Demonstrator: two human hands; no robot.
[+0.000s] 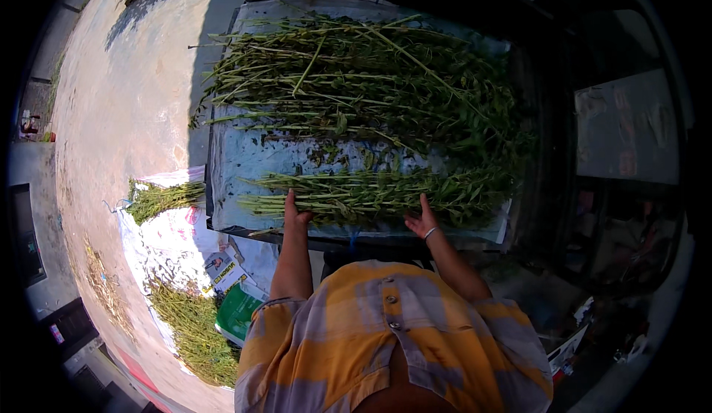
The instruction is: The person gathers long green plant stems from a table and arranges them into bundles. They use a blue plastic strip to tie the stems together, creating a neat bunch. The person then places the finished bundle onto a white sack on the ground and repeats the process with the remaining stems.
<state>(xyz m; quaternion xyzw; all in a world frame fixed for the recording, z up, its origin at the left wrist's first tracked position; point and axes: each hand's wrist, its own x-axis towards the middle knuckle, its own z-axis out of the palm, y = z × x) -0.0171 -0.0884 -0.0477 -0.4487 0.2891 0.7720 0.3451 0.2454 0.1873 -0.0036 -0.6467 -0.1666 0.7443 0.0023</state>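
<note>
Lower left: yellow-green plant pile (194,335) on white sheet (152,235), green tub (236,313) beside it. Center: left hand (297,213) wide, thumb up, at near edge of narrow stalk bundle (356,190), lying on pale-blue tarp (248,153). Bigger stalk heap (356,79) above it, upper center. Right hand (423,221), right of center: also wide, same edge.

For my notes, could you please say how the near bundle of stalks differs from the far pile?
The near bundle is narrow; the far pile, much broader. Left hand and right hand are at the near bundle; neither touches the far pile. Both are stalks on the bluish sheet.
</note>
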